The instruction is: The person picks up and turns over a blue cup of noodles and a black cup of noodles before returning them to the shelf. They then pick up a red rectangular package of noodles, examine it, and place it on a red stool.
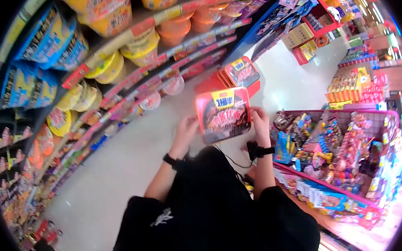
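A flat red noodle box (223, 114) with a dark picture and a yellow label is held up in front of me, tilted. My left hand (186, 128) grips its left edge and my right hand (260, 123) grips its right edge. Both wrists wear black bands. A stack of the same red boxes (243, 73) stands on the floor just beyond it.
Shelves of yellow and orange noodle bowls (107, 11) and blue packets (48, 40) run along the left. A pink wire bin of sweets and toys (334, 149) stands at the right. The pale aisle floor (114, 166) runs between them, with further displays (357, 85) far right.
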Tool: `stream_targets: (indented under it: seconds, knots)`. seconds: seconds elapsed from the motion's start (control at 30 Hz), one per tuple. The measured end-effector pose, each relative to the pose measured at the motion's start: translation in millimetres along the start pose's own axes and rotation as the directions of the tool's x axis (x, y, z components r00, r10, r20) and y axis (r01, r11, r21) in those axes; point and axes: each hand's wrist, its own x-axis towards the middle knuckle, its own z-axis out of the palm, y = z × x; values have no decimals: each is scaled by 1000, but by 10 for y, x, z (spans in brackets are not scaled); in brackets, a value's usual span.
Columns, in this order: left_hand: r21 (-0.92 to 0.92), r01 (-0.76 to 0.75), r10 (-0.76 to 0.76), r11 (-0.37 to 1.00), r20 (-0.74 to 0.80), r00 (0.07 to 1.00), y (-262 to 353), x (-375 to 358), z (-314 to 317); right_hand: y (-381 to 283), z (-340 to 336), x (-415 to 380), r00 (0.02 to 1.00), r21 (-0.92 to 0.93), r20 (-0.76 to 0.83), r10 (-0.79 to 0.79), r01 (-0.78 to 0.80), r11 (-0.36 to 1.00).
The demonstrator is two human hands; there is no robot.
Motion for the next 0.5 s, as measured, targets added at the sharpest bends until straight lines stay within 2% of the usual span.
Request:
stream_targets:
  seconds: [0.1,0.13,0.43,0.5]
  knots:
    - [-13,132,-131,991,41,990,60,227,191,-97,-135,217,999,-43,-34,12,-13,999]
    - [49,194,-196,980,31,980,61,317,245,-129,-176,310,999,-47,-39,30,-32,998]
    - [24,219,-220,975,56,974,164,1019,817,-108,-455,1226,995,-103,-21,102,-104,989]
    - [60,230,-232,971,30,972,96,1222,948,28,-523,1546,998,-113,13,63,-61,992]
